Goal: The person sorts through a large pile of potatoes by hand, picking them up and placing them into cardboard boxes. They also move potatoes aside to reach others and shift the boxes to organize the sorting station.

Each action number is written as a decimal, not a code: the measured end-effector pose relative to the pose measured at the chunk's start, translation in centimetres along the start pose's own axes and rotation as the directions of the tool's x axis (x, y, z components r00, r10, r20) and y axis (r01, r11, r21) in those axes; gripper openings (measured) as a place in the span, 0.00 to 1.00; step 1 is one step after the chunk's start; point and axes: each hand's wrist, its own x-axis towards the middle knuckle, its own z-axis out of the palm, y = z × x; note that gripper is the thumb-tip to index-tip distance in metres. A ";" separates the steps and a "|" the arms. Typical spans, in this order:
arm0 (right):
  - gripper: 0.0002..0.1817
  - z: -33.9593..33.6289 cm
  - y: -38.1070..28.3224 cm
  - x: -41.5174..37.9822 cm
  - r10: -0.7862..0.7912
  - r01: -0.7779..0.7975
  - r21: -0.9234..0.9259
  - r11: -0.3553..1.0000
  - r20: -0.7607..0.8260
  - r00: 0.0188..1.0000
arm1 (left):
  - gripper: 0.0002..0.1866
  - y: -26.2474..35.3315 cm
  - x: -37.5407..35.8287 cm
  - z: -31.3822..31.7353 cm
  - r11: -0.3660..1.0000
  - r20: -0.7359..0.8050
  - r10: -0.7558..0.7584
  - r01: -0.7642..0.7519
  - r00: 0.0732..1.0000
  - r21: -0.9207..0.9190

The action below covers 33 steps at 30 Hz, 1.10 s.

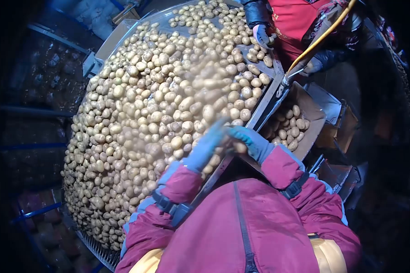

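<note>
A broad heap of potatoes [155,95] covers the table in front of me. My left hand [210,140], in a blue-grey glove, is smeared by motion over the table's near edge, beside the potatoes. Just right of it, my right hand [253,141] in a teal glove curls around a potato [240,147], fingers pointing left toward the other hand. The two hands nearly meet above the table's metal rim [264,102]. What the left fingers hold, if anything, is blurred.
On the right, below the rim, a cardboard box [315,119] contains several potatoes. More open boxes [337,175] stand beyond it. Across the table, a person in a red apron [294,20] has a gloved hand [262,35] at the potatoes. A yellow cable [321,38] hangs nearby.
</note>
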 end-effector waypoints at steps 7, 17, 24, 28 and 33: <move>0.24 -6.8 -0.5 -7.2 0.211 -0.211 -0.107 0.972 -0.012 0.977 | 0.36 -2.4 -0.5 6.8 0.981 0.225 -0.013 -0.031 0.974 0.192; 0.17 -18.7 -3.1 -8.5 -0.138 -0.037 -0.670 0.741 -0.206 0.969 | 0.21 -1.0 -4.8 -7.7 0.909 -0.498 0.190 0.039 0.846 0.414; 0.16 -5.8 -0.8 2.1 0.008 0.071 -0.708 0.703 0.109 0.994 | 0.33 -5.8 -6.8 -13.6 0.296 -0.257 0.478 0.121 0.840 0.948; 0.18 -1.7 0.5 5.9 0.038 0.157 -0.748 0.645 0.237 0.971 | 0.21 -5.0 -11.2 -17.3 0.156 -0.229 0.575 0.170 0.785 0.973; 0.16 0.0 0.3 7.7 0.183 -0.144 -0.595 0.791 0.006 0.983 | 0.22 -1.7 -19.5 -25.3 0.060 -0.455 0.749 0.635 0.481 0.770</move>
